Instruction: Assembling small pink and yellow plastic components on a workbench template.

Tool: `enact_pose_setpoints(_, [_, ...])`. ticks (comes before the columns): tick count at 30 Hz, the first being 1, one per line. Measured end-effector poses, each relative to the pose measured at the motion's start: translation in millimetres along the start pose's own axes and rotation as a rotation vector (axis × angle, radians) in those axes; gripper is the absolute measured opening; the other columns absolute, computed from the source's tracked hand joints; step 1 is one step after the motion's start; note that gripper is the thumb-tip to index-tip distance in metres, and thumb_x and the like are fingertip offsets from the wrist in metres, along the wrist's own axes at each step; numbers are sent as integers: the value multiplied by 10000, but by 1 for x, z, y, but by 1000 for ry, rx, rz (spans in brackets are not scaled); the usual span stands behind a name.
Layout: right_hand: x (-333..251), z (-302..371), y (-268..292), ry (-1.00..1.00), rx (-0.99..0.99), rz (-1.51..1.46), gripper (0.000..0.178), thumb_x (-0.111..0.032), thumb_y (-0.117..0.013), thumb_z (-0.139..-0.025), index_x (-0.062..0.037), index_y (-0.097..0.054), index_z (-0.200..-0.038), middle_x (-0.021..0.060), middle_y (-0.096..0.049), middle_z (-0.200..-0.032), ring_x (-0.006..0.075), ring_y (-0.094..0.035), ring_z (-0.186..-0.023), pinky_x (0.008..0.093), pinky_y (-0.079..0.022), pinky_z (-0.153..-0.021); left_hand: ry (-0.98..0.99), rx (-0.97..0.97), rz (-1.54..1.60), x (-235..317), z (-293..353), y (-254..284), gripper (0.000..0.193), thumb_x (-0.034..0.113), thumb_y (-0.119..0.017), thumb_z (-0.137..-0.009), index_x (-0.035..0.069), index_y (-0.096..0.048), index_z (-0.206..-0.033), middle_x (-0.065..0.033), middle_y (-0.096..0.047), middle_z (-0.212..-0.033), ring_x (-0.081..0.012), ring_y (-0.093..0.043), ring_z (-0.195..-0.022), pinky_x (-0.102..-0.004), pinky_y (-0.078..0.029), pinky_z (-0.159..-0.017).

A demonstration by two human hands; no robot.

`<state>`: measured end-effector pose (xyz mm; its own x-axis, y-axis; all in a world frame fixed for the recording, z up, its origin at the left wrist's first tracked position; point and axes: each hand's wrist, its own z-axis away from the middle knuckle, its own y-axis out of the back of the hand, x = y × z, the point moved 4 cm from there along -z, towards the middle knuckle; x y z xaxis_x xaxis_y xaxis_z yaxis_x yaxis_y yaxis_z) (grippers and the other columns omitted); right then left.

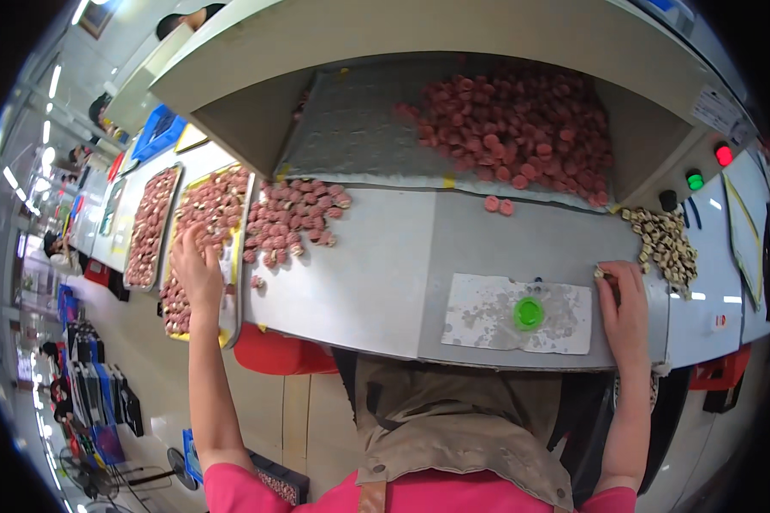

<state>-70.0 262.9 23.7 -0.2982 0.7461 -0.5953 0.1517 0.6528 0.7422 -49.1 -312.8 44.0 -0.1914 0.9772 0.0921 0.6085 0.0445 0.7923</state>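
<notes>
At the left, my left hand (195,272) reaches over a yellow-edged tray (229,321) filled with small pink pieces with pale parts. Its fingers look apart over these pieces, and nothing shows held in them. Over at the right, my right hand (624,308) pinches a small pale piece (600,273) between thumb and forefinger. Just beyond it lies a heap of small cream-and-dark pieces (666,248). Left of this hand, a bright green round pot (529,314) sits on a wet-spotted white sheet (470,312).
A hooded box (453,30) with a large heap of round pink pieces (522,128) stands at the back. Two pink pieces (499,205) lie before it. A pink pile (291,218) and another full tray (151,227) are leftward. Red and green lights (695,179) mark the box's right side.
</notes>
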Motion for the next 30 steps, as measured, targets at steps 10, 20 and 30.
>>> enact_pose_setpoints(10, [-3,1,6,-2,-48,11,151,24,-561,-851,5,-569,-1001,120,-560,-958,246,-579,-795,301,-467,-703,-347,-389,908,303,12,-48,241,56,-607,-785,41,-587,-1025,-130,-584,-1031,-320,-559,-955,-398,-463,-802])
enact_pose_setpoints(20, [5,4,10,-26,-71,66,141,-2,-568,-856,6,-597,-994,121,-589,-915,249,-592,-811,297,-474,-710,-72,-569,1116,292,38,-45,137,84,-627,-848,41,-571,-965,-63,-585,-970,-202,-598,-833,-270,-467,-747])
enact_pose_setpoints(30, [-73,6,-23,215,-280,-96,152,-4,-616,-797,-8,-610,-948,117,-590,-890,284,-574,-814,341,-475,-707,624,-1154,1810,316,103,-9,270,96,-607,-894,2,-544,-1139,-32,-588,-1024,-84,-562,-931,-217,-457,-816])
